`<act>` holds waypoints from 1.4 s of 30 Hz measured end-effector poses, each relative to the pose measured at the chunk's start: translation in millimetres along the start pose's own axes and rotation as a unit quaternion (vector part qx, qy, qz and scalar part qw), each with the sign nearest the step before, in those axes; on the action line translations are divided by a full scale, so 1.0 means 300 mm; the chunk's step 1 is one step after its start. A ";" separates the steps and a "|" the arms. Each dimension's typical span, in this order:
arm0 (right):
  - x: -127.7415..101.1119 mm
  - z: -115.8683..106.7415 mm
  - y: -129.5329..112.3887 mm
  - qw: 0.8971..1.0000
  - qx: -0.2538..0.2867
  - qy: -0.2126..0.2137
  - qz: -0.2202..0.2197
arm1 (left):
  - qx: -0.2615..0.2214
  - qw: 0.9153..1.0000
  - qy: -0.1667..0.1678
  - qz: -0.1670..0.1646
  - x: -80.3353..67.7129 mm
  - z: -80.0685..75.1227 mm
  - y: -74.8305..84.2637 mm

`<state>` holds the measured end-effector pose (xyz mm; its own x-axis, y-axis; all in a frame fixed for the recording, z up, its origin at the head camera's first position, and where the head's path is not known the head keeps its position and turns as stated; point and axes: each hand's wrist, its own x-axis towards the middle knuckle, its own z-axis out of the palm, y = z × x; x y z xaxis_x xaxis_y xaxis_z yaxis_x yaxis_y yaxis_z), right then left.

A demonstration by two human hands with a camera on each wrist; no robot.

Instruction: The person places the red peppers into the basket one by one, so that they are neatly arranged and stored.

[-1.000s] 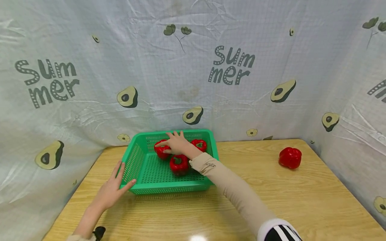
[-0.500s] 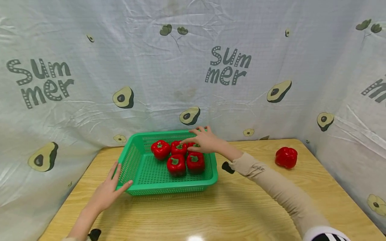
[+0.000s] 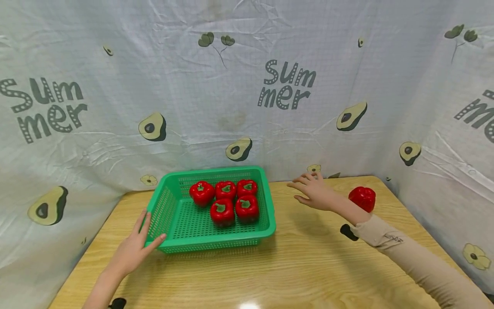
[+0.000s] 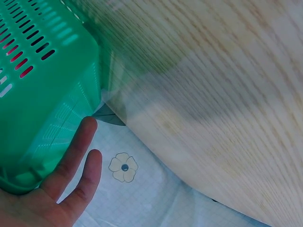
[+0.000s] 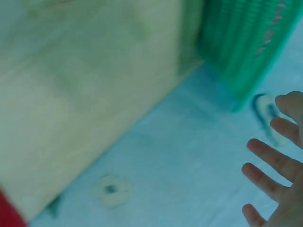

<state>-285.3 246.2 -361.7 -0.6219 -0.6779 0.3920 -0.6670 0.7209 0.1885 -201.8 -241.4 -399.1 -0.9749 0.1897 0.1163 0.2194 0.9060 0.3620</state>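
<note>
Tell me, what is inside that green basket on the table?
Five red bell peppers sit in the green basket, three in a back row and two in front. The floor under them is covered. The left hand touches the basket's corner.

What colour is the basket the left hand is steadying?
Green, with a perforated mesh: the basket shows best in the head view.

The only readable text is the word "Summer", split over two lines as "Sum" and "mer", printed in grey dotted letters on the white avocado-patterned cloth behind the desk: once at centre, once at left, and cut off at right.
</note>
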 end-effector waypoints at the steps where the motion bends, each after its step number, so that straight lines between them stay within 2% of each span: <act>1: -0.026 0.006 0.015 1.000 -0.005 -0.001 0.003 | 0.000 1.000 0.000 0.001 0.000 0.001 0.000; 7: -0.146 0.031 0.098 0.999 -0.038 -0.024 0.019 | -0.002 1.000 0.002 0.002 -0.002 0.006 -0.005; 13: -0.250 0.074 0.200 0.996 -0.083 -0.028 0.009 | -0.003 1.000 0.003 0.001 0.000 0.007 -0.007; 18: -0.308 0.087 0.256 0.989 -0.100 -0.093 0.057 | -0.004 1.000 -0.001 -0.001 -0.001 0.005 -0.007; 23: -0.339 0.093 0.294 0.976 -0.127 -0.149 0.098 | -0.004 1.000 0.002 0.002 -0.002 0.007 -0.007; 30: -0.371 0.113 0.334 0.964 -0.143 -0.179 0.133 | -0.005 1.000 0.000 0.000 -0.001 0.008 -0.006; 34: -0.384 0.115 0.342 0.963 -0.139 -0.184 0.143 | -0.004 1.000 -0.001 0.000 -0.002 0.009 -0.004; 42: -0.395 0.130 0.355 0.964 -0.163 -0.163 0.130 | -0.004 1.000 -0.004 -0.007 -0.002 0.003 -0.001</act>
<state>-298.7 397.6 -423.2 -0.8823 -0.4389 0.1701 -0.3396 0.8437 0.4157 -201.4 -241.4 -400.3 -0.9784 0.1794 0.1027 0.2050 0.9058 0.3709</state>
